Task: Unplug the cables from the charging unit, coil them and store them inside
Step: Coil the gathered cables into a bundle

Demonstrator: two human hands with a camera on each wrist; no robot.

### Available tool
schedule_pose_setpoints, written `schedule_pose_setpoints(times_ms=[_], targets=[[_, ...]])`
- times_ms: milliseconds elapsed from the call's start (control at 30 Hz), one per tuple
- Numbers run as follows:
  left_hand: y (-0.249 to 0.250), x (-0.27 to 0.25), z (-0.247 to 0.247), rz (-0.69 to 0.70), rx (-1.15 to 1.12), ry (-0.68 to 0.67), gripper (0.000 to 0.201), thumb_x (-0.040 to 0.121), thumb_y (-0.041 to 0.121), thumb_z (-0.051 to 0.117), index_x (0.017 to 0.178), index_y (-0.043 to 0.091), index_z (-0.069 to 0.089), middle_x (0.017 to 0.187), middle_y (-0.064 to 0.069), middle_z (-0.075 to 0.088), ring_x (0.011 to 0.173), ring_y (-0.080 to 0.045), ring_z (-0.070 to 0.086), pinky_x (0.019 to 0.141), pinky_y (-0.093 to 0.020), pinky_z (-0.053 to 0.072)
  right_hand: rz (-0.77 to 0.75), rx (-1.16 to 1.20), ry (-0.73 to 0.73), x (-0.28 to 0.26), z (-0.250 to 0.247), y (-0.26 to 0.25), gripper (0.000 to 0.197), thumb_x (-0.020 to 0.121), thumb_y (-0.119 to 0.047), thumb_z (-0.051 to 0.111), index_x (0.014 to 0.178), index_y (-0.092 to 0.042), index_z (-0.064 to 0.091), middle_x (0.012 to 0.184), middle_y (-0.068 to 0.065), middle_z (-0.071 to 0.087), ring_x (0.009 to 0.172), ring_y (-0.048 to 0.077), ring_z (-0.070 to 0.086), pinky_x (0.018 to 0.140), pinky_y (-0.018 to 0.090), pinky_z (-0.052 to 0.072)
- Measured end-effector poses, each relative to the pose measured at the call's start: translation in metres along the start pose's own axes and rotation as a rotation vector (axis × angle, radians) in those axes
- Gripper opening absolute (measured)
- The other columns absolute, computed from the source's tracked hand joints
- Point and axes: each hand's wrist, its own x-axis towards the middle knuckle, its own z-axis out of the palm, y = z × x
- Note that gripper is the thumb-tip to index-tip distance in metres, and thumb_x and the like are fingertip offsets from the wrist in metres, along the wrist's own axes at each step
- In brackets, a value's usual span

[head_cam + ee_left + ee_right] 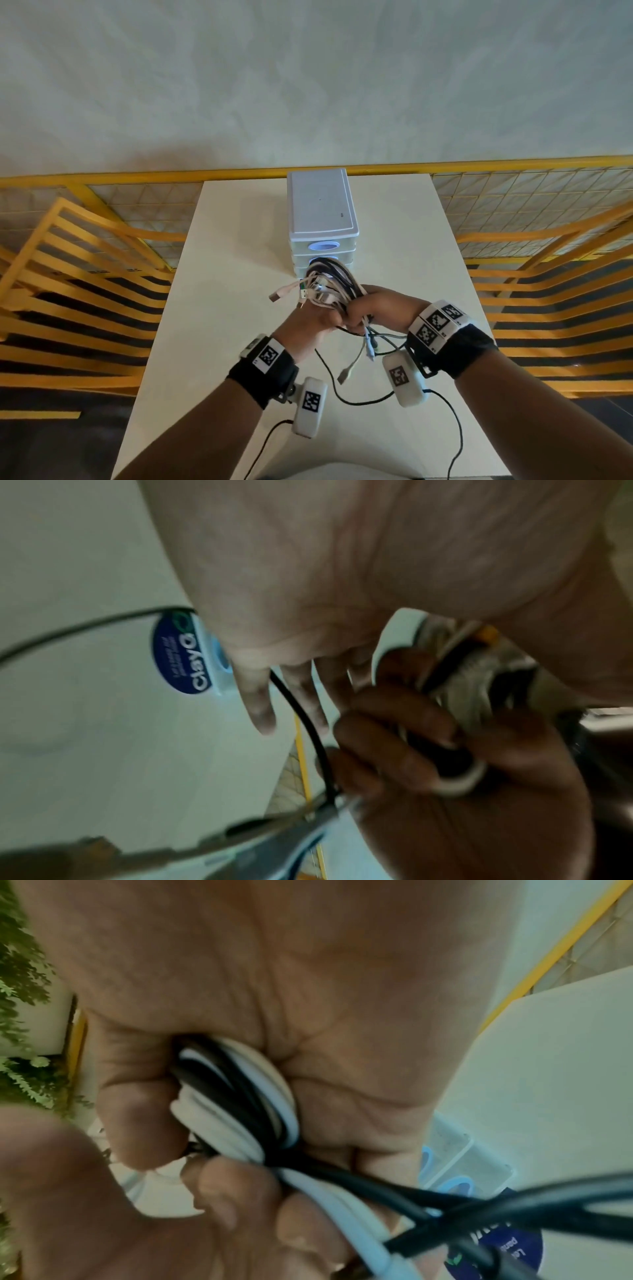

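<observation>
Item: cables (330, 286), mixed black and white, gathered in one bundle; exact count cannot be told, several at least. Location: held above the surface (239, 240), just in front of the drawer unit (322, 212).

Grip: left hand (310, 320) and right hand (383, 308) both curled tight round the bundle, touching each other.

Handling, as judged: light, soft, springy; loops likely to slip or uncoil. Best held at the bundle's middle, across all loops. Loose plug ends (344, 373) hang below and may snag.

Count: one drawer unit, at least two drawers showing; two hands; one bundle.
</observation>
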Motion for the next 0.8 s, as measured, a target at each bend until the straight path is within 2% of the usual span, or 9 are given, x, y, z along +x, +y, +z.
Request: schedule_pose_setpoints(times_ms=[133, 200, 333, 400, 500, 600, 700, 767, 800], targets=[[0.021, 0.0, 0.019, 0.089, -0.078, 0.068, 0.099, 0.061, 0.057, 0.089, 0.141, 0.012, 0.053, 0.137, -0.015, 0.063, 0.128, -0.028, 0.059, 0.094, -0.042, 0.054, 0.002, 0.099, -0.016, -0.001, 0.003, -0.004, 0.007, 0.061, -0.016, 0.065, 0.066, -0.014, 0.06, 0.061, 0.005, 0.046, 0.056, 0.017, 0.043, 0.057, 0.028, 0.036], [0.026, 0.0, 0.023, 0.065, -0.111, 0.07, 0.104, 0.057, 0.061, 0.09, 0.142, 0.014, 0.054, 0.138, -0.008, 0.063, 0.13, -0.025, 0.058, 0.097, -0.047, 0.053, 0.015, 0.068, -0.022, -0.002, -0.001, -0.004, 0.024, 0.059, -0.018, 0.066, 0.075, -0.006, 0.054, 0.069, 0.013, 0.043, 0.059, 0.02, 0.042, 0.057, 0.029, 0.034], [0.027, 0.001, 0.03, 0.052, -0.143, 0.147, 0.08, 0.064, 0.057, 0.086, 0.13, 0.015, 0.067, 0.125, -0.012, 0.07, 0.117, -0.036, 0.065, 0.084, -0.043, 0.057, 0.043, -0.025, -0.066, -0.006, -0.002, -0.005, 0.012, 0.062, -0.015, 0.06, 0.066, -0.004, 0.058, 0.079, 0.021, 0.051, 0.062, 0.025, 0.046, 0.06, 0.033, 0.036], [0.028, 0.0, 0.034, 0.065, -0.161, 0.189, 0.065, 0.068, 0.054, 0.084, 0.122, 0.019, 0.073, 0.112, -0.018, 0.073, 0.096, -0.042, 0.07, 0.072, -0.041, 0.058, 0.039, -0.069, -0.077, -0.009, 0.0, -0.006, 0.012, 0.067, -0.012, 0.054, 0.068, -0.004, 0.064, 0.079, 0.021, 0.059, 0.062, 0.026, 0.053, 0.063, 0.034, 0.041], [0.034, -0.003, 0.036, 0.079, -0.086, 0.179, 0.04, 0.074, 0.051, 0.08, 0.104, 0.024, 0.079, 0.088, -0.028, 0.073, 0.056, -0.035, 0.066, 0.051, -0.033, 0.053, 0.006, -0.112, -0.086, -0.012, 0.003, -0.007, 0.017, 0.071, -0.011, 0.051, 0.073, -0.005, 0.067, 0.078, 0.013, 0.068, 0.064, 0.021, 0.064, 0.065, 0.031, 0.047], [0.04, -0.007, 0.034, 0.144, -0.028, 0.158, 0.016, 0.084, 0.039, 0.08, 0.098, 0.032, 0.078, 0.074, -0.031, 0.069, 0.047, -0.033, 0.063, 0.048, -0.032, 0.05, -0.043, -0.149, -0.033, -0.012, 0.004, 0.0, 0.014, 0.078, -0.011, 0.054, 0.076, -0.009, 0.068, 0.078, 0.01, 0.071, 0.071, 0.024, 0.068, 0.071, 0.034, 0.053], [0.042, -0.005, 0.027, 0.187, -0.079, 0.195, 0.04, 0.086, 0.028, 0.079, 0.125, 0.031, 0.07, 0.106, -0.014, 0.076, 0.084, -0.029, 0.075, 0.071, -0.038, 0.06, -0.054, -0.248, 0.06, -0.012, 0.004, 0.008, 0.013, 0.089, -0.013, 0.069, 0.076, -0.014, 0.067, 0.07, -0.002, 0.07, 0.071, 0.018, 0.068, 0.073, 0.029, 0.054], [0.045, -0.003, 0.018, 0.193, -0.135, 0.259, 0.037, 0.084, 0.031, 0.08, 0.119, 0.019, 0.075, 0.118, -0.006, 0.074, 0.113, -0.023, 0.069, 0.098, -0.044, 0.053, -0.027, -0.43, 0.128, -0.011, 0.003, 0.014, 0.027, 0.093, -0.028, 0.07, 0.069, -0.021, 0.061, 0.058, -0.01, 0.065, 0.06, 0.007, 0.065, 0.065, 0.019, 0.049], [0.047, -0.003, 0.014, 0.206, -0.212, 0.299, 0.026, 0.085, 0.029, 0.08, 0.106, 0.016, 0.078, 0.113, -0.007, 0.075, 0.111, -0.025, 0.07, 0.1, -0.048, 0.051, -0.023, -0.487, 0.152, -0.011, 0.002, 0.018, 0.032, 0.095, -0.035, 0.068, 0.068, -0.023, 0.056, 0.056, -0.011, 0.06, 0.056, 0.007, 0.061, 0.063, 0.019, 0.047]])
